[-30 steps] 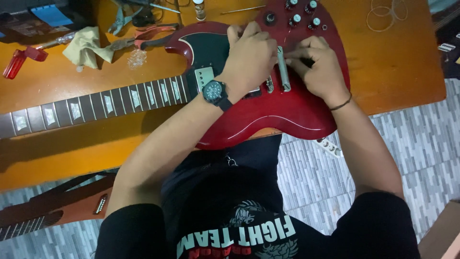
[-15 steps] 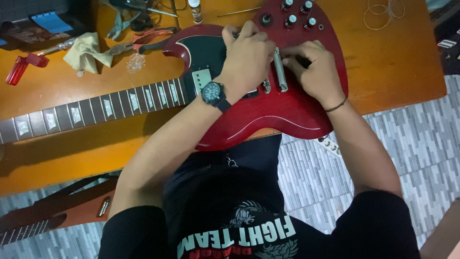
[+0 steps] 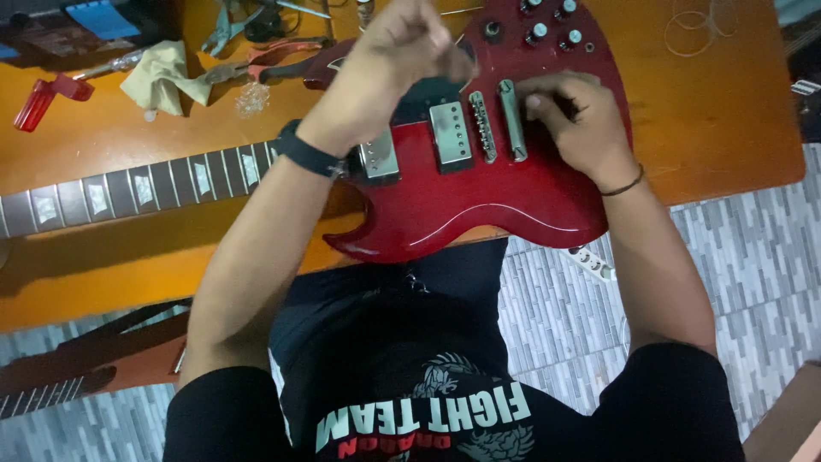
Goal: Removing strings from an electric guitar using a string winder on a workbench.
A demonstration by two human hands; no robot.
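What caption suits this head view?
Right hand rests by the tailpiece of a red electric guitar; left hand is raised above it.

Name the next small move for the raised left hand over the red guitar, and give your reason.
Probably lower the left hand back to the red guitar. It hangs lifted and closed above the body, while the right hand rests its fingers at the tailpiece bar. What the left hand holds, if anything, cannot be told.

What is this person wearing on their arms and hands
Both arms are bare below short black sleeves. The left hand has a black wristwatch at the wrist, the right hand a thin dark band. No gloves, no rings that show.
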